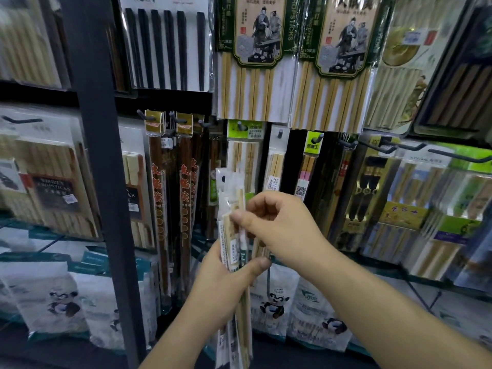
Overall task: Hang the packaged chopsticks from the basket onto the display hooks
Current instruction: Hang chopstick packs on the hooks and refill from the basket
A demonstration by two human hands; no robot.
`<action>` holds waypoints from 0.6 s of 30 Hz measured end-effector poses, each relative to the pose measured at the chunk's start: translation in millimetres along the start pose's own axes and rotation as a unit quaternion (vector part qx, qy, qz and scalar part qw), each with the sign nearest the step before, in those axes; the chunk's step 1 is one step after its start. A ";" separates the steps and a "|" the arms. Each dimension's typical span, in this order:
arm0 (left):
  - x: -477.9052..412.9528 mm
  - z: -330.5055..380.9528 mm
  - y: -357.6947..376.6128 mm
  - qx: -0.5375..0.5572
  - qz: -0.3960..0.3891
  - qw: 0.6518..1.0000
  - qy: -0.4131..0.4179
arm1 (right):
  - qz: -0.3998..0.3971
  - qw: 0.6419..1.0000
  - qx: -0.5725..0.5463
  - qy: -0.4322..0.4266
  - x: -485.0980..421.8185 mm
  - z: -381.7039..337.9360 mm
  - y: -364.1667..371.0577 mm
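My left hand (226, 280) grips a bundle of slim clear packs of light wooden chopsticks (234, 209), held upright in front of the display. Thumb and fingers of my right hand (277, 227) pinch one pack near the top of that bundle. The packs' punched hanging tabs (223, 178) stick up above both hands. Straight behind them a display hook (239, 126) carries a green-topped chopstick pack (246, 155). Another hook (279, 134) to its right holds a similar slim pack. No basket is in view.
A dark upright post (103, 169) stands left of my hands. Long dark red chopstick packs (159, 195) hang beside it. Wide bamboo chopstick packs (255, 62) hang overhead. Bare black hooks (394, 147) jut out at the right. Bagged goods with panda prints (274, 304) stand on the shelf below.
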State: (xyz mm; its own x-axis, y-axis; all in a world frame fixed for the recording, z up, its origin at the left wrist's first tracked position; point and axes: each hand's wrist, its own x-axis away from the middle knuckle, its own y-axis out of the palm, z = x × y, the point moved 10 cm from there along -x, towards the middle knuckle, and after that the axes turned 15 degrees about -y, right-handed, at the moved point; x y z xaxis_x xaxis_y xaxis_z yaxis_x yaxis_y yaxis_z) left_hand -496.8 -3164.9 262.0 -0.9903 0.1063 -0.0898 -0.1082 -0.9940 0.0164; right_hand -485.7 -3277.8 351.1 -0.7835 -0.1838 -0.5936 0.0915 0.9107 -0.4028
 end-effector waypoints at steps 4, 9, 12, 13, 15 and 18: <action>1.4 -5.7 -6.2 0.029 0.008 0.999 -0.027 | 0.030 0.999 -0.037 0.010 -5.0 2.6 -12.7; -3.0 -13.9 -11.5 0.077 0.025 0.995 -0.061 | 0.126 0.990 -0.051 -0.019 -19.9 -6.1 -49.0; -4.7 -16.2 -15.2 0.080 0.031 0.994 -0.063 | 0.136 0.988 -0.064 -0.039 -26.0 -11.4 -56.0; -5.4 -17.2 -17.1 0.066 0.037 0.995 -0.061 | 0.135 0.988 -0.064 -0.042 -27.3 -12.1 -56.2; -6.0 -16.8 -18.6 0.051 0.045 0.996 -0.054 | 0.137 0.988 -0.062 -0.040 -28.8 -12.1 -56.2; -6.8 -17.3 -18.4 0.052 0.045 0.996 -0.050 | 0.126 0.989 -0.060 -0.045 -28.0 -16.0 -52.2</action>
State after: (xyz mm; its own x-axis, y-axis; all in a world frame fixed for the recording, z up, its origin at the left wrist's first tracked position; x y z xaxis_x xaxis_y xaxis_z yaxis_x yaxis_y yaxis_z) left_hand -486.6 -3147.8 245.0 -0.9996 0.0239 0.0164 -0.0218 -0.9922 0.1227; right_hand -478.5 -3314.2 399.9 -0.6875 0.0268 -0.7257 0.1987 0.9681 -0.1525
